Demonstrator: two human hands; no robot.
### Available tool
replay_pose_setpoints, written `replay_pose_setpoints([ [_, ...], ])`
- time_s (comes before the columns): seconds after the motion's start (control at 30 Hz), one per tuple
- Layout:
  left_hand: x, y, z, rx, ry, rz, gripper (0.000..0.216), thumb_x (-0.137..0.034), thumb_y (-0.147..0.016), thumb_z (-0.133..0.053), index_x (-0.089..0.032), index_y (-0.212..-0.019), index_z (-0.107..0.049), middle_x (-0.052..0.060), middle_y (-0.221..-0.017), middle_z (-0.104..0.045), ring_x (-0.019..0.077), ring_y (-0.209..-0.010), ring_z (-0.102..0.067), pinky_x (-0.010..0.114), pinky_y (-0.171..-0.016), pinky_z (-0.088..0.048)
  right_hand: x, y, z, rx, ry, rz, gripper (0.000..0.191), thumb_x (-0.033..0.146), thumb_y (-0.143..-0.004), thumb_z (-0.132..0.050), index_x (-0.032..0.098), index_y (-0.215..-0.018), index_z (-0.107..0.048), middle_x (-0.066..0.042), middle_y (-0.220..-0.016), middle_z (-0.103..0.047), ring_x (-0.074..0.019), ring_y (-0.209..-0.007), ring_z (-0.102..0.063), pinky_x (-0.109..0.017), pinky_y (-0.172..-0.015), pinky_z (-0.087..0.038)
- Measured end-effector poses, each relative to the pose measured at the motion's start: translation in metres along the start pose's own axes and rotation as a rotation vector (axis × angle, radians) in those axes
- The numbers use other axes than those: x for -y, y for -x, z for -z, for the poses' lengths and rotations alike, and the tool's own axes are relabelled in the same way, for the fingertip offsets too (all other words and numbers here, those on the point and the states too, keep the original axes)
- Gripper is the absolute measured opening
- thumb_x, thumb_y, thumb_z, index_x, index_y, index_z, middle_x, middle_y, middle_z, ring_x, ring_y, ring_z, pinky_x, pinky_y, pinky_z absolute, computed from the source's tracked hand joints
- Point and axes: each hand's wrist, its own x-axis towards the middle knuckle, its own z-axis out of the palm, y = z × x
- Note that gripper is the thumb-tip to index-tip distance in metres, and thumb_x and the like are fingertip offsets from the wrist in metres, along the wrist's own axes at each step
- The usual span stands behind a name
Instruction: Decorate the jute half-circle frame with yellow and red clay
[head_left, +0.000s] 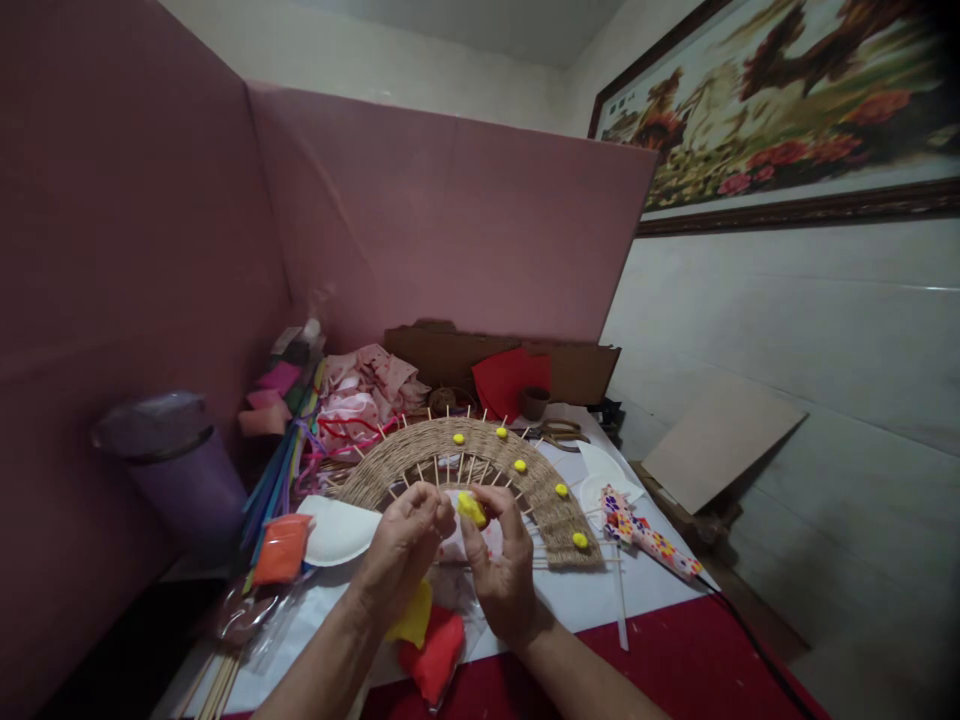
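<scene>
A lump of yellow modelling clay (472,509) is pinched between the thumb and fingers of my right hand (506,575). My left hand (405,535) is close beside it, fingertips pressed together; whatever they hold, if anything, is too small to make out. Beyond both hands lies a half-ring woven from brown twine (431,432) over thin sticks, whose ends poke out along its inner and outer edges. Several flattened yellow clay balls, one of them a yellow dot (561,490), sit on its middle and right side. Under my wrists are a yellow packet (414,615) and a red clay packet (433,655).
Left of my hands are a folded white paper plate (337,530), an orange clay packet (282,548) and pipe cleaners (276,490). A flowered glue gun (649,540) with a cord lies right. Pliers (559,433), a small brown pot (535,402) and cardboard (442,350) stand behind.
</scene>
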Motion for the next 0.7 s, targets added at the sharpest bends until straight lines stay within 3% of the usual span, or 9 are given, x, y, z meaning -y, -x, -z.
replay_pose_setpoints([
  [0.27,-0.0007,-0.0016,0.0021,-0.198,-0.080,-0.010,0.022,-0.017,-0.059,-0.078,-0.013,-0.069,-0.060,-0.001,-0.065,-0.059,0.0079,-0.059,-0.054,0.017,-0.056,-0.041,-0.0038,0.0014,-0.0025,0.007,0.101,0.124,0.024,0.011,-0.082,-0.054,0.020,-0.105,-0.054,-0.007,-0.101,-0.055,-0.0194,-0.095,-0.055,-0.036,-0.080,-0.048],
  [0.43,0.0006,-0.0030,0.0053,-0.249,-0.084,-0.029,0.019,-0.016,-0.058,-0.079,-0.012,-0.066,-0.062,0.000,-0.062,-0.063,0.0083,-0.058,-0.057,0.018,-0.058,-0.045,-0.0065,0.0002,-0.0003,-0.127,0.136,0.051,0.024,0.013,-0.085,-0.050,0.019,-0.108,-0.052,-0.008,-0.102,-0.053,-0.0195,-0.096,-0.055,-0.036,-0.080,-0.048],
  [0.6,0.0001,-0.0031,0.0044,-0.269,-0.075,-0.042,0.021,-0.014,-0.054,-0.081,-0.012,-0.064,-0.062,0.000,-0.060,-0.063,0.0083,-0.056,-0.057,0.017,-0.056,-0.045,-0.0053,0.0004,-0.0023,-0.016,0.152,0.136,0.026,0.012,-0.082,-0.055,0.021,-0.107,-0.054,-0.007,-0.101,-0.056,-0.0196,-0.095,-0.056,-0.037,-0.082,-0.049],
  [0.7,0.0000,-0.0038,0.0044,-0.265,-0.058,-0.023,0.021,-0.014,-0.053,-0.081,-0.012,-0.064,-0.063,0.001,-0.061,-0.065,0.0079,-0.054,-0.057,0.018,-0.055,-0.045,-0.0047,0.0003,-0.0023,-0.068,0.154,0.108,0.022,0.012,-0.083,-0.053,0.020,-0.104,-0.054,-0.007,-0.099,-0.057,-0.0197,-0.095,-0.056,-0.038,-0.081,-0.049],
])
